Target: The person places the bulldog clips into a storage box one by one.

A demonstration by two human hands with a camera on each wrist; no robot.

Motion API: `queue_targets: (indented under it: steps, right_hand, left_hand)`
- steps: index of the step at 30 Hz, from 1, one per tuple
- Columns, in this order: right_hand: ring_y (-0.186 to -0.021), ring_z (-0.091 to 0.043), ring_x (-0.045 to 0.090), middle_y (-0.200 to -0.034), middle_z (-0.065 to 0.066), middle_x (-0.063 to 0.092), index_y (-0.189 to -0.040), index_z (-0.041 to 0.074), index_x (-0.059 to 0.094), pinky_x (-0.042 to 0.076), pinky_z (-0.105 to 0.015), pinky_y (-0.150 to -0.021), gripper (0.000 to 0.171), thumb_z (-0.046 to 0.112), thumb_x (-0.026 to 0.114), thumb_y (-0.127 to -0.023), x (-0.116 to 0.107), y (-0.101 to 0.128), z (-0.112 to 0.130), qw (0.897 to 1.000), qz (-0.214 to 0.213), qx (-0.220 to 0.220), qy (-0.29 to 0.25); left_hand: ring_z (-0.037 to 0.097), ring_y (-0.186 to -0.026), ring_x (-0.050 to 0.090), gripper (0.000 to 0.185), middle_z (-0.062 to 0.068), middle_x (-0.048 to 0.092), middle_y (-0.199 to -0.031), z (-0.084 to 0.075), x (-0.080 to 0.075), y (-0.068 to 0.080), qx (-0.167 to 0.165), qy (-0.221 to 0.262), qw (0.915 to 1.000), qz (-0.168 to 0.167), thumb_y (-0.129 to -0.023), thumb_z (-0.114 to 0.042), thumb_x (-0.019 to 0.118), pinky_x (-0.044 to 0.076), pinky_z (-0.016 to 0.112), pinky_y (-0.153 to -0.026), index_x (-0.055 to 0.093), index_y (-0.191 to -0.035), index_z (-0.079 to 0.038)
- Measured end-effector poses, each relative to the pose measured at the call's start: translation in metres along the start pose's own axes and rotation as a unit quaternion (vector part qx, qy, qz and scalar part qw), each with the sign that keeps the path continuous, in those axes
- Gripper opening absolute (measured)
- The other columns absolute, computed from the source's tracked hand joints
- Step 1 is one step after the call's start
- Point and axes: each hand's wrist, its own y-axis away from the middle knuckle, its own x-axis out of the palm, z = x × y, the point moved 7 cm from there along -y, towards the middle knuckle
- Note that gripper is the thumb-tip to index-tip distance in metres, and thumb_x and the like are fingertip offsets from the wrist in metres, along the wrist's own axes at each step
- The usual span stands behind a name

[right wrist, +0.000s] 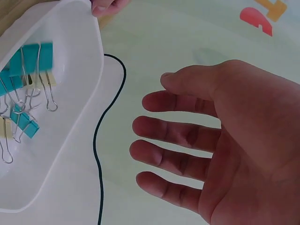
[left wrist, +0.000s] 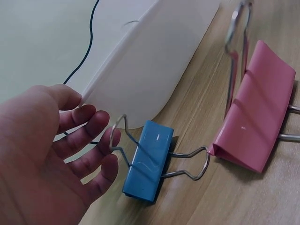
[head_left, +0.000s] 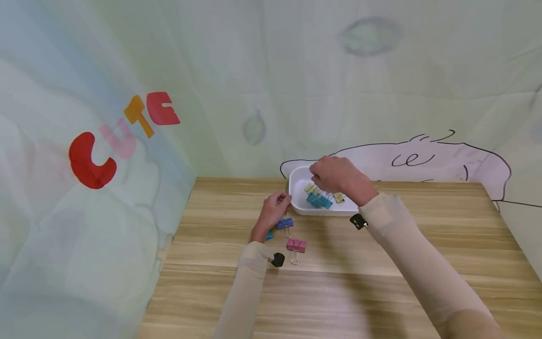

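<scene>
Pale green printed cloth hangs behind the wooden worktop (head_left: 381, 282), with red and orange letters spelling CUTE (head_left: 123, 136) on its left. From where I watch, the white tray (head_left: 296, 181) sits at the far edge and holds a heap of teal and yellow binder clips (head_left: 319, 197). My right hand (head_left: 336, 174) hovers over that tray, its grip wide, fingers spread and relaxed with nothing in them in the wrist view (right wrist: 220, 145). My left hand (head_left: 275, 209) sits at the tray's near left corner, fingertips (left wrist: 89, 136) loosely open and just beside the wire handle of the blue binder clip (left wrist: 147, 159), which lies on the wood against the tray wall. Near it toward me lies the pink binder clip (head_left: 296, 245), and a teal clip (head_left: 269, 235) peeks out beside the left wrist
</scene>
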Motion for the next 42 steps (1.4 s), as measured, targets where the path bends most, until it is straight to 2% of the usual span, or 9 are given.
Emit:
queue_targets:
  steps: [9, 14, 18, 24, 30, 35, 37, 39, 42]
  right_hand:
    - [-0.076, -0.021, 0.057, -0.082, -0.002, 0.064, -0.103, 0.010, 0.071, 0.051, -0.034, -0.067, 0.015, 0.024, 0.066, -0.102, 0.004, 0.010, 0.005, 1.000, 0.011, -0.003, -0.016]
    - [-0.073, -0.018, 0.055, -0.078, 0.000, 0.060, -0.099, 0.011, 0.070, 0.049, -0.033, -0.065, 0.014, 0.024, 0.065, -0.103, 0.014, 0.017, 0.014, 0.999, 0.008, -0.029, -0.015]
    - [-0.072, -0.017, 0.053, -0.077, 0.001, 0.059, -0.097, 0.012, 0.069, 0.049, -0.035, -0.065, 0.014, 0.024, 0.065, -0.103, 0.030, 0.021, 0.023, 0.999, 0.009, -0.045, -0.009]
    - [-0.073, -0.016, 0.055, -0.082, 0.002, 0.062, -0.103, 0.013, 0.071, 0.053, -0.036, -0.070, 0.015, 0.027, 0.064, -0.104, 0.060, 0.027, 0.042, 0.997, 0.025, -0.069, -0.001]
    - [-0.070, -0.015, 0.050, -0.074, 0.004, 0.054, -0.091, 0.013, 0.069, 0.048, -0.033, -0.066, 0.016, 0.022, 0.064, -0.104, 0.094, 0.035, 0.064, 0.993, 0.056, -0.105, -0.008]
    - [-0.067, -0.014, 0.051, -0.069, 0.005, 0.053, -0.085, 0.016, 0.069, 0.045, -0.032, -0.065, 0.033, 0.037, 0.057, -0.108, 0.118, 0.040, 0.078, 0.990, 0.083, -0.115, -0.024]
    - [-0.071, -0.015, 0.057, -0.074, 0.003, 0.060, -0.091, 0.017, 0.073, 0.050, -0.034, -0.069, 0.037, 0.043, 0.054, -0.108, 0.126, 0.041, 0.082, 0.990, 0.086, -0.112, -0.027]
    - [-0.077, -0.017, 0.061, -0.080, 0.001, 0.064, -0.097, 0.019, 0.075, 0.053, -0.037, -0.072, 0.033, 0.041, 0.054, -0.108, 0.134, 0.041, 0.086, 0.990, 0.087, -0.111, -0.021]
    - [-0.085, -0.020, 0.064, -0.091, -0.001, 0.069, -0.112, 0.022, 0.076, 0.054, -0.041, -0.075, 0.020, 0.034, 0.062, -0.106, 0.143, 0.041, 0.092, 0.989, 0.086, -0.120, 0.010]
  left_hand:
    - [0.034, -0.091, 0.067, 0.030, 0.020, 0.068, -0.103, 0.000, -0.001, 0.000, -0.001, -0.003, 1.0000, -0.001, -0.110, -0.024, 0.053, 0.055, 0.034, -0.079, 0.065, -0.113, 0.003]
    - [0.033, -0.090, 0.068, 0.029, 0.019, 0.068, -0.102, 0.000, -0.002, 0.000, -0.003, -0.004, 1.0000, -0.003, -0.110, -0.024, 0.054, 0.054, 0.032, -0.077, 0.065, -0.112, 0.003]
    - [0.035, -0.089, 0.068, 0.029, 0.020, 0.068, -0.101, 0.000, -0.002, -0.001, 0.000, -0.002, 1.0000, -0.005, -0.109, -0.024, 0.055, 0.053, 0.031, -0.075, 0.066, -0.111, 0.003]
    - [0.037, -0.088, 0.068, 0.029, 0.023, 0.068, -0.101, 0.000, -0.004, 0.000, 0.009, 0.001, 0.9999, -0.006, -0.109, -0.022, 0.055, 0.054, 0.030, -0.074, 0.065, -0.111, 0.005]
    - [0.037, -0.088, 0.068, 0.030, 0.022, 0.068, -0.100, -0.001, -0.005, 0.000, 0.010, 0.000, 0.9999, -0.007, -0.109, -0.022, 0.055, 0.054, 0.030, -0.073, 0.065, -0.110, 0.006]
    - [0.034, -0.090, 0.068, 0.028, 0.020, 0.069, -0.101, 0.000, -0.005, 0.000, -0.005, -0.010, 0.9999, -0.008, -0.110, -0.025, 0.055, 0.053, 0.030, -0.075, 0.066, -0.109, 0.001]
    - [0.034, -0.091, 0.068, 0.027, 0.020, 0.069, -0.102, 0.000, -0.004, 0.000, -0.009, -0.013, 0.9998, -0.008, -0.110, -0.025, 0.055, 0.053, 0.031, -0.076, 0.066, -0.108, 0.000]
    - [0.035, -0.091, 0.068, 0.026, 0.021, 0.069, -0.102, 0.000, -0.004, 0.000, -0.012, -0.015, 0.9998, -0.008, -0.110, -0.024, 0.054, 0.053, 0.032, -0.077, 0.066, -0.108, 0.000]
    - [0.036, -0.091, 0.067, 0.025, 0.022, 0.068, -0.102, 0.000, -0.003, 0.001, -0.012, -0.015, 0.9998, -0.007, -0.110, -0.024, 0.054, 0.053, 0.032, -0.077, 0.066, -0.108, -0.001]
